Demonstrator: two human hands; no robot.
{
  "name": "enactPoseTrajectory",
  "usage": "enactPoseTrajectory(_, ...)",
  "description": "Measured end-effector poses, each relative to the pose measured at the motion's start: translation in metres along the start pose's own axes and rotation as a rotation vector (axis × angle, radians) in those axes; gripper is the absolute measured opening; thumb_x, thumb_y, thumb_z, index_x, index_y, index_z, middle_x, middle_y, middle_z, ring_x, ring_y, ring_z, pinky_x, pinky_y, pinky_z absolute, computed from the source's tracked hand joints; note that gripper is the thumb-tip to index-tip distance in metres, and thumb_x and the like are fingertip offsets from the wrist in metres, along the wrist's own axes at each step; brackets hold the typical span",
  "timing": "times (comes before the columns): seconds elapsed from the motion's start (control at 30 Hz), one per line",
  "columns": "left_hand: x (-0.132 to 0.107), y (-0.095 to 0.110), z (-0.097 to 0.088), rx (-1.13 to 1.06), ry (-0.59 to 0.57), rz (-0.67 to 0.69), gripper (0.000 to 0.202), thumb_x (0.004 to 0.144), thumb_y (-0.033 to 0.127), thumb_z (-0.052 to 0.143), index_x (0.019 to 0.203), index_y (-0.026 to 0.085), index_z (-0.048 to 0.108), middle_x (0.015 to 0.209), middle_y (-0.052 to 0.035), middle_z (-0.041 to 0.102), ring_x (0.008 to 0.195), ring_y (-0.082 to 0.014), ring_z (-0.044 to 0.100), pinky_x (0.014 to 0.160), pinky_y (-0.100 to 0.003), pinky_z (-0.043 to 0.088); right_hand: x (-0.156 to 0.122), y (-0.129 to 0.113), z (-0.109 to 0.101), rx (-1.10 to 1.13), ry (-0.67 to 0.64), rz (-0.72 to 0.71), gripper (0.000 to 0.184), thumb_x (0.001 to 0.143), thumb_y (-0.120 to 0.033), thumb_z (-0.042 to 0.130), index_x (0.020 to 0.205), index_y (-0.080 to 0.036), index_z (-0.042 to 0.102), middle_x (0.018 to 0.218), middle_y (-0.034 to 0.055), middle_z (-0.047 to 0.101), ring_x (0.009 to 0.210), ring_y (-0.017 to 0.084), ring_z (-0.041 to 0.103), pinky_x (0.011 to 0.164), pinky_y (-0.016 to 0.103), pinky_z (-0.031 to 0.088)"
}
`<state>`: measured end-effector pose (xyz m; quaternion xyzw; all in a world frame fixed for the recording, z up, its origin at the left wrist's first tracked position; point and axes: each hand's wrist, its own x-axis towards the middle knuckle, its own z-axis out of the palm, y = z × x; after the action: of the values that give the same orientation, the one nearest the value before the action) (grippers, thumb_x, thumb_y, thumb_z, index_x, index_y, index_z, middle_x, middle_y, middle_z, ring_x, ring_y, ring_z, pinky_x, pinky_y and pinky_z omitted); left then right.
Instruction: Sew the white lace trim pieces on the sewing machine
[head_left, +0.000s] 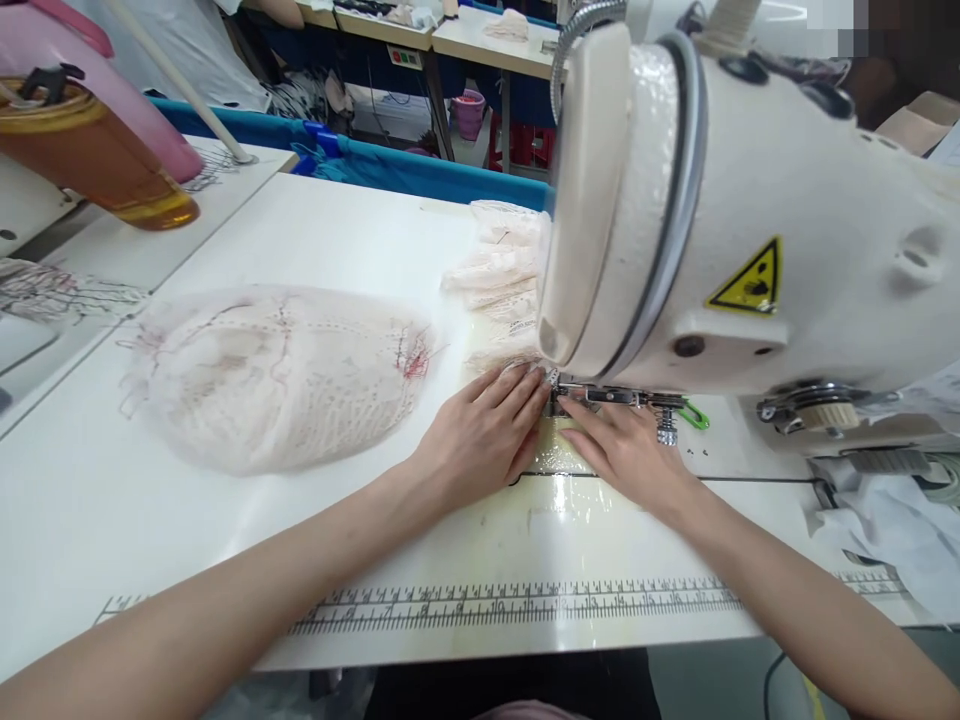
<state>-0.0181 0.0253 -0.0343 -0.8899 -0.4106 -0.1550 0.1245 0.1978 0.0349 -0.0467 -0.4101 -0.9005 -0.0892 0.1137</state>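
Note:
My left hand (484, 430) lies flat on the machine bed, fingers stretched out beside the presser foot (553, 385). Its fingertips touch the near edge of a pale, sheer lace fabric (504, 275), which runs back behind the sewing machine (622, 200). On the other side of the foot, my right hand (630, 455) rests with its fingers apart, index finger pointing at the foot and some fingers partly under the metal attachment. Any cloth under the fingertips is hidden. To the left lies a bundle of pale lace pieces (300, 385) with red thread ends.
A printed ruler (495, 605) runs along the table's front edge. Left stand an amber container (105, 150) and a pink bottle (127, 90). A green clip-like piece (696, 414) lies right of the foot; white cloth (900, 540) is at far right. Blue fabric (420, 170) edges the back.

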Motion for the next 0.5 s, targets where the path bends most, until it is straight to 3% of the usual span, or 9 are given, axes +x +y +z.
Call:
enactPoseTrajectory(0.17,-0.004,0.006,0.004,0.034,-0.095,-0.043,0.044,0.094,0.03,0.04,0.128,0.005,0.053,0.133,-0.0148,0.055,0.126,-0.0284,0.049,0.107,-0.042,0.038,-0.001,0.005,-0.001,0.049,0.074,-0.017,0.033,0.097,-0.037,0.045,0.126,-0.023,0.054,0.116,0.0069,0.066,0.093,0.02,0.065,0.083,0.038,0.046)
enactPoseTrajectory(0.27,-0.006,0.011,-0.003,0.113,-0.039,-0.022,0.041,0.096,0.026,0.04,0.13,0.006,0.051,0.135,-0.0139,0.054,0.124,-0.0279,0.049,0.105,-0.043,0.04,-0.001,0.01,-0.001,0.068,0.12,-0.056,0.028,0.094,-0.034,0.051,0.117,-0.021,0.059,0.115,0.0062,0.067,0.097,0.02,0.064,0.087,0.035,0.046)
enactPoseTrajectory(0.37,-0.009,0.006,-0.022,0.194,-0.008,-0.035,0.03,0.092,0.008,0.041,0.116,0.01,0.059,0.117,-0.0115,0.063,0.106,-0.023,0.059,0.081,-0.034,0.05,0.0,0.014,0.001,0.102,0.175,-0.102,0.025,0.093,-0.034,0.053,0.112,-0.021,0.061,0.115,0.0054,0.067,0.096,0.02,0.065,0.085,0.033,0.046)
enactPoseTrajectory(0.43,-0.015,-0.004,-0.04,0.263,-0.039,-0.191,0.028,0.086,-0.001,0.041,0.1,0.01,0.062,0.096,-0.009,0.066,0.084,-0.0194,0.061,0.06,-0.028,0.046,0.0,0.016,0.002,0.114,0.216,-0.124,0.024,0.092,-0.032,0.054,0.112,-0.022,0.061,0.113,0.0041,0.068,0.093,0.019,0.065,0.08,0.031,0.047)
enactPoseTrajectory(0.5,-0.025,-0.017,-0.055,0.359,-0.074,-0.4,0.026,0.082,-0.004,0.04,0.089,0.01,0.061,0.083,-0.0083,0.062,0.072,-0.0193,0.057,0.049,-0.028,0.039,0.0,0.017,0.004,0.093,0.242,-0.132,0.024,0.091,-0.031,0.054,0.113,-0.023,0.061,0.113,0.0028,0.069,0.091,0.018,0.065,0.074,0.029,0.047)
